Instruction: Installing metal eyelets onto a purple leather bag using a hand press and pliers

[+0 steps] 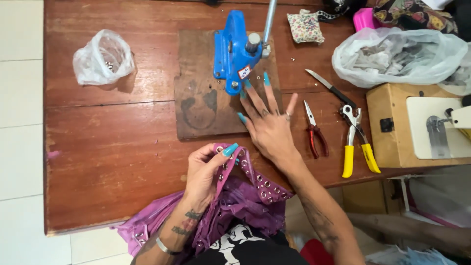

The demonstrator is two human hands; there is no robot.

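The person's left hand (208, 169) is pinching a strip of purple eyelet-studded fabric (245, 196) between thumb and fingers, holding its edge up above the lap so that the row of metal rings is facing upward and staying easy to read. The rest of the cloth is spilling off the near edge of the wooden table (108, 147) and bunching against the person's body. The right hand (270, 125) is lying flat and empty, fingers spread apart, on the worn wooden board (201, 98), its fingertips reaching right up to the base of the blue hand press (235, 51), where a few small loose metal pieces are lying. The press is standing on the board, which is likely sparing the tabletop from its pressure. To the right, red-handled snips (316, 135), yellow-handled pliers (358, 142) and a black-handled knife (328, 86) are lying side by side within easy reach. A small clear bag (103, 59) is sitting well apart at the left, and a larger bag of pale scraps (397, 56) is resting at the far right.
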